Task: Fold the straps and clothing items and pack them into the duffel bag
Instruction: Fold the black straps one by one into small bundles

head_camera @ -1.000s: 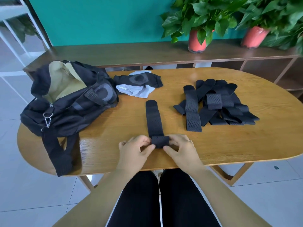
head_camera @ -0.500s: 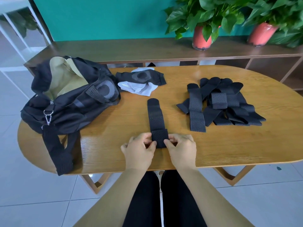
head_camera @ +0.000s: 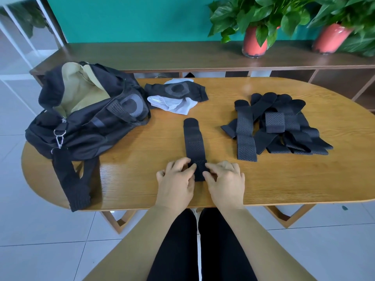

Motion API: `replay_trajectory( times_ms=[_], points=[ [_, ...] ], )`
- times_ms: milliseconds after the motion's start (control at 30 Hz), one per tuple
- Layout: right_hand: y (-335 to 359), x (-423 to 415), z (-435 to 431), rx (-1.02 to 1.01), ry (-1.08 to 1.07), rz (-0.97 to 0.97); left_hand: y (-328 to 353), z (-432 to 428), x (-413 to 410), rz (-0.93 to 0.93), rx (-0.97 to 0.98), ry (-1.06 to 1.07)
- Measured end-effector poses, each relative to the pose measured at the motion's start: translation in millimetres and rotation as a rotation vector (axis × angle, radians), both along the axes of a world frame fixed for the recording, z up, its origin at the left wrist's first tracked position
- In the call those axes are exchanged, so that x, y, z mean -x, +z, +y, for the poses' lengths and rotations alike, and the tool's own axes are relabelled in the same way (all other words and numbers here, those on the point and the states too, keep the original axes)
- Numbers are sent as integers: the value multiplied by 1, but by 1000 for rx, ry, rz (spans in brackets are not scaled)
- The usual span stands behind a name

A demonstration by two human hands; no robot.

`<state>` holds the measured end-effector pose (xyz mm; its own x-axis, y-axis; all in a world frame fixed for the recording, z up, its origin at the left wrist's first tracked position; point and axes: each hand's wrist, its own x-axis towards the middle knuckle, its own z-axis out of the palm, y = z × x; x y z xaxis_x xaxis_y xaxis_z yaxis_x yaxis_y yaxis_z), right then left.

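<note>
Oval wood-grain table point(head_camera: 284, 179), teal wall point(head_camera: 132, 17) behind, dark sideboard point(head_camera: 162, 55) with two potted plants point(head_camera: 253, 41) in red pots. Single head view, clock directions taken from the hands.

- Strap in work point(head_camera: 192, 138): lies flat, runs from the hands out toward 12 o'clock. Near end is doubled over into a short fold.
- Left hand point(head_camera: 176, 179) and right hand point(head_camera: 225, 179): fingers curled, each pinching one side edge of that fold, thumbs tucked in close, hands nearly touching.
- Duffel bag point(head_camera: 91, 122) at 10 o'clock, mouth open, tan lining showing. Its shoulder strap point(head_camera: 71, 179) droops over the table edge.
- Clothing items point(head_camera: 178, 96) at 12 o'clock, just beside the bag: one black piece over one white, both unfolded.
- Strap pile point(head_camera: 280, 126) at 2 o'clock, loose and crossed.

Risks, as judged:
- Fabric looks springy, so the fold likely pops open if either pinch eases.
- Uneven pull from the two hands would skew the fold and leave a crooked bundle.
- Bag mouth sags, so packing probably needs one hand to hold it open.
- Hanging shoulder strap could drag the bag if snagged.

Materials: straps are black perforated mesh, long and flat with rounded tab ends. Bag is soft black cloth with a metal snap hook. Table is smooth and glossy.
</note>
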<state>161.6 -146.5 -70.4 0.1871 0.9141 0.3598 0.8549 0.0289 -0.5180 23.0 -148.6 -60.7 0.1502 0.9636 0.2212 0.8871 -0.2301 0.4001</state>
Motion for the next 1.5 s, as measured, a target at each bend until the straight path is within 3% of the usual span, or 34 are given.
replay_trajectory(
  times_ms=[133, 400, 500, 600, 733, 933, 1067, 1200, 1500],
  points=[
    [-1, -3, -3, -64, 73, -148, 9, 3, 10, 142, 66, -116],
    [13, -30, -28, 24, 452, -250, 11, -5, 25, 141, 32, -295],
    [14, -34, -32, 33, 505, -239, 10, -19, 23, 86, -10, -290],
    [14, -37, -32, 75, 533, -110, 11, -27, 24, 34, 1, -268],
    [20, -34, -31, 175, 402, 209, 13, -27, 22, -40, 78, -169],
    [21, -19, -24, 172, 188, 495, 15, -20, 2, -207, 9, 101],
    [15, -10, -17, 116, 78, 416, 10, -14, -7, -275, -6, 226],
    [15, -1, -11, 97, -2, 286, 7, -7, -7, -333, -3, 202],
    [9, 7, -6, -12, -60, 164, 8, 1, -3, -272, 39, 138]
  ],
)
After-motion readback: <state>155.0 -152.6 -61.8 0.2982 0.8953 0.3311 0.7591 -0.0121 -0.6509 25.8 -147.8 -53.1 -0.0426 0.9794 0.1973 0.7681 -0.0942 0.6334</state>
